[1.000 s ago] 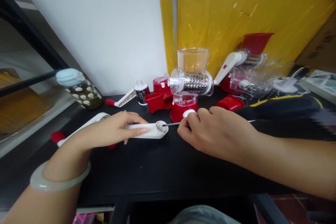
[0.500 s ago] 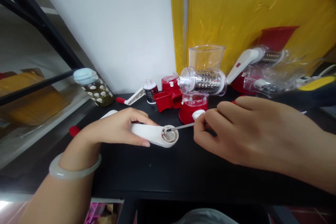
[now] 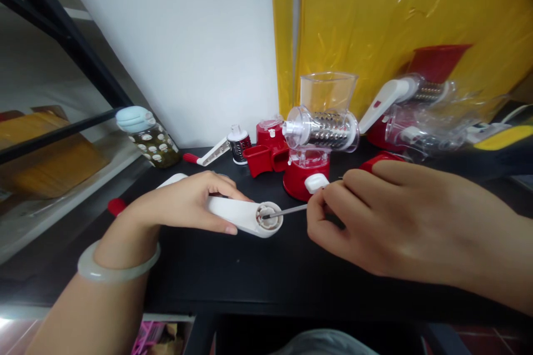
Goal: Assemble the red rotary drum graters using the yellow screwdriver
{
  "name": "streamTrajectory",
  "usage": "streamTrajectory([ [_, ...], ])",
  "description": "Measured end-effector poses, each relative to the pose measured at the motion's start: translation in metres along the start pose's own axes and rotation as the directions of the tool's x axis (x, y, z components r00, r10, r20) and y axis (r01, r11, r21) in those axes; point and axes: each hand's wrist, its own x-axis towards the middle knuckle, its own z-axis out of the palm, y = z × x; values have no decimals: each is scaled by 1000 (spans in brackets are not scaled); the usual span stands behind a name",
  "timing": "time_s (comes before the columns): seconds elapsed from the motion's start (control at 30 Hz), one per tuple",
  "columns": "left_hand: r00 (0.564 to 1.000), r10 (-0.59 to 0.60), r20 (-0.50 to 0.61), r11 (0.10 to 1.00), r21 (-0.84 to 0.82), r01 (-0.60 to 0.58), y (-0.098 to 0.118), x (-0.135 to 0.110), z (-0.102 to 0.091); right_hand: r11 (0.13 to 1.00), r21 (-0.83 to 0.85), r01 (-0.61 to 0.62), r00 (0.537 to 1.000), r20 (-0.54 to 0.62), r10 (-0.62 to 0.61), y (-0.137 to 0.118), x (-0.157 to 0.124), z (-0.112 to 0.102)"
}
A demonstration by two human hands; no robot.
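Note:
A white crank handle (image 3: 233,212) with a red knob (image 3: 117,207) lies across the black table, my left hand (image 3: 191,202) wrapped round its middle. Its round socket end faces up to the right of my fingers. Pinched in my right hand (image 3: 366,216) is a thin metal-shafted tool, perhaps a screwdriver (image 3: 291,209); its grip is hidden in my fist. The dark tip sits inside the socket. Just behind stands a rotary grater (image 3: 322,130) with a clear hopper, metal drum and red base.
Behind my left hand are a smaller crank (image 3: 212,154), a grating drum (image 3: 239,145) and red grater parts (image 3: 266,152). A blue-lidded bottle (image 3: 147,136) stands at the left. Another grater (image 3: 420,94) and a yellow-and-dark object (image 3: 503,137) are at the right.
My right hand has dropped slightly, and the tool's shaft lies flatter, its tip still inside the socket. The socket end of the crank handle has dipped a little; my left hand keeps its hold.

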Motion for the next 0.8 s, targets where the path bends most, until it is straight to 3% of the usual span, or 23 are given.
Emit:
streamTrajectory([
  [0.8, 1000, -12, -28, 1000, -22, 12, 2, 0, 1, 1000, -12, 10, 999, 35, -10, -3, 1, -1],
])
